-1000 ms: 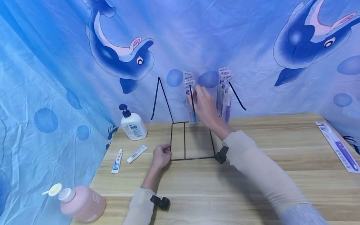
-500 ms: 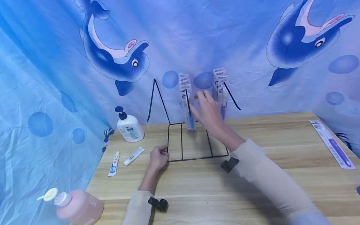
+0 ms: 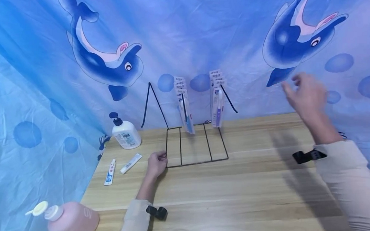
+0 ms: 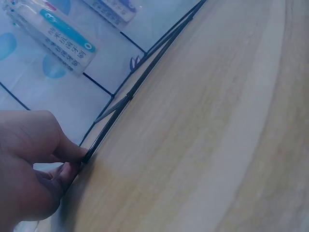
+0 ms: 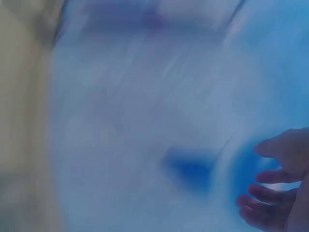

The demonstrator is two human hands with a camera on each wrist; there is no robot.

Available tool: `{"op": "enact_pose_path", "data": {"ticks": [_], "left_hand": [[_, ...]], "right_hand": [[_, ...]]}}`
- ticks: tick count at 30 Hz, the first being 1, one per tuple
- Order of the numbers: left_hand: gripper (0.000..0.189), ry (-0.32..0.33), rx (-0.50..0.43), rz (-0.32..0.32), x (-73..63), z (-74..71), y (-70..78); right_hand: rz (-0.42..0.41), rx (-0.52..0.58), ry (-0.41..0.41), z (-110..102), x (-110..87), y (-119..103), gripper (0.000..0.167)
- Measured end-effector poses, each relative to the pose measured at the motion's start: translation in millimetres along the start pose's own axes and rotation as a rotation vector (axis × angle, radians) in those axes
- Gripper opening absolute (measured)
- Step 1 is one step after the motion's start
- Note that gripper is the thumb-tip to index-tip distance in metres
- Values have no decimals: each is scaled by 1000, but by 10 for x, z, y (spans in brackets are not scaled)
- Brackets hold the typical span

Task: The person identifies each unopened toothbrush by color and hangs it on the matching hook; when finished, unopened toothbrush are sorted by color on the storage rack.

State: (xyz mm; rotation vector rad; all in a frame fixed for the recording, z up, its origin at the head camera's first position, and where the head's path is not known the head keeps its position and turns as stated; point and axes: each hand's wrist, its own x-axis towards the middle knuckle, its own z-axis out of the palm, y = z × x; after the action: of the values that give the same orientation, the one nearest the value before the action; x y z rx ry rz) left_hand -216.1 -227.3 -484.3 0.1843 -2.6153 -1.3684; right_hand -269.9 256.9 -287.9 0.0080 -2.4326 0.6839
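Observation:
My left hand pinches the front left corner of a black wire display rack on the wooden table. In the left wrist view, thumb and fingertips meet on the thin bar. Several packaged toothbrushes with blue handles hang one behind another on the rack's middle hook. On the right hook hang several more packs, with a purple-handled toothbrush in front. The left hook holds nothing. My right hand, blurred, is in the air well right of the rack, fingers loosely bent and holding nothing.
Left of the rack stand a white pump bottle and, nearer, a pink pump bottle. Between them lie a toothpaste tube and a small white tube. A blue dolphin curtain hangs along the table's back edge.
My right hand has let go of the front blue toothbrush pack at the middle hook and swung far right. My left hand keeps its pinch on the rack. The head view has turned right.

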Motion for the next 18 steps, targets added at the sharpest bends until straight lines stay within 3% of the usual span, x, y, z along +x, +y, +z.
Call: {"op": "enact_pose_path", "data": {"ticks": [3, 8, 13, 18], "left_hand": [[43, -2, 4, 1, 5, -7, -19], [43, -16, 4, 18, 3, 7, 0], [42, -12, -1, 34, 13, 38, 16], [41, -31, -11, 50, 26, 64, 17]], "right_hand": [[148, -109, -175, 90, 109, 685, 57], [249, -164, -344, 225, -9, 1498, 50], [292, -161, -414, 346, -209, 1962, 47], [329, -162, -449, 436, -358, 2238, 47]]}}
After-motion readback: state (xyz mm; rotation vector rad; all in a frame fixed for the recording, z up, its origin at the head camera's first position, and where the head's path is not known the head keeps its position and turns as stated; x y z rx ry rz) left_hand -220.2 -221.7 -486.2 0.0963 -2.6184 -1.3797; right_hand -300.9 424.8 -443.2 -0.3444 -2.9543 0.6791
